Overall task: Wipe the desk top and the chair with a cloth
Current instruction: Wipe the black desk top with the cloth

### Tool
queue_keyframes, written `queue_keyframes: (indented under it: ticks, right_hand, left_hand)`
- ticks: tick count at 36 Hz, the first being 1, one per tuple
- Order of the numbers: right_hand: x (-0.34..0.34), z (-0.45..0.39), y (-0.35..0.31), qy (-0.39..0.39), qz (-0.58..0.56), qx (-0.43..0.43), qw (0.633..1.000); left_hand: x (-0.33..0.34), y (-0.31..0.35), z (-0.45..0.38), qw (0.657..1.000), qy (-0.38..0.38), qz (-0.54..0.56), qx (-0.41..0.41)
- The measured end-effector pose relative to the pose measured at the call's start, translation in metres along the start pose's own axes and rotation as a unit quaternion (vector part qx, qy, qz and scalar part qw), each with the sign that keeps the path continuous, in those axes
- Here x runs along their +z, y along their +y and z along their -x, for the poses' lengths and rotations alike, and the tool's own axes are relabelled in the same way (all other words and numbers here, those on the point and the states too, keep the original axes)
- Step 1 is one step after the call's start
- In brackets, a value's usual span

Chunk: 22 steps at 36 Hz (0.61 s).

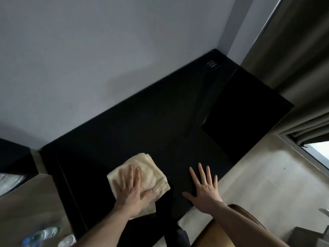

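Left hand [132,191] flat, fingers straight, pressing the folded cream terry cloth [142,177] onto the black matte bench [160,122]; nothing gripped. Right hand [204,188], right of the cloth, spread open, palm down on the bench edge. Tan chair back [238,216] under the right forearm.

Cream cloth [142,173], black desk top [142,125], tan chair [236,227], grey wall [89,59]
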State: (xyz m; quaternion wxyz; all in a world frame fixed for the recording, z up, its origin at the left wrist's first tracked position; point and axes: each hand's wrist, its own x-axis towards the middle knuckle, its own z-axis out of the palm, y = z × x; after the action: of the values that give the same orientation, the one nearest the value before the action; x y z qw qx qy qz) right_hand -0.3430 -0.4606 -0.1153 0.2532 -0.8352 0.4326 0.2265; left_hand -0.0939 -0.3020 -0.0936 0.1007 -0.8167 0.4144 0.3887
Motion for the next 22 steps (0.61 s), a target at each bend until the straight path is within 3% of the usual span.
queue_keyframes:
  ticks: [5, 11, 14, 17, 22]
  right_hand:
    - [-0.003, 0.003, -0.007, -0.014, -0.004, 0.000, 1.000]
    - [-0.021, 0.015, -0.038, -0.007, -0.067, 0.037, 0.997]
    - [-0.020, 0.024, -0.070, 0.031, -0.096, 0.029, 0.994]
    - [-0.017, 0.028, -0.114, 0.049, -0.098, -0.012, 0.994]
    - [-0.002, 0.026, -0.190, 0.012, -0.059, -0.062, 0.996]
  left_hand:
    - [-0.020, 0.023, -0.006, 0.999, 0.007, 0.024, 0.038]
    - [-0.034, -0.026, 0.029, 0.984, 0.070, 0.138, 0.086]
    - [-0.018, -0.061, 0.054, 0.982, 0.126, 0.136, 0.042]
    - [0.000, -0.096, 0.075, 0.989, 0.108, 0.103, -0.002]
    - [0.017, -0.135, 0.092, 0.995, 0.070, 0.061, -0.033]
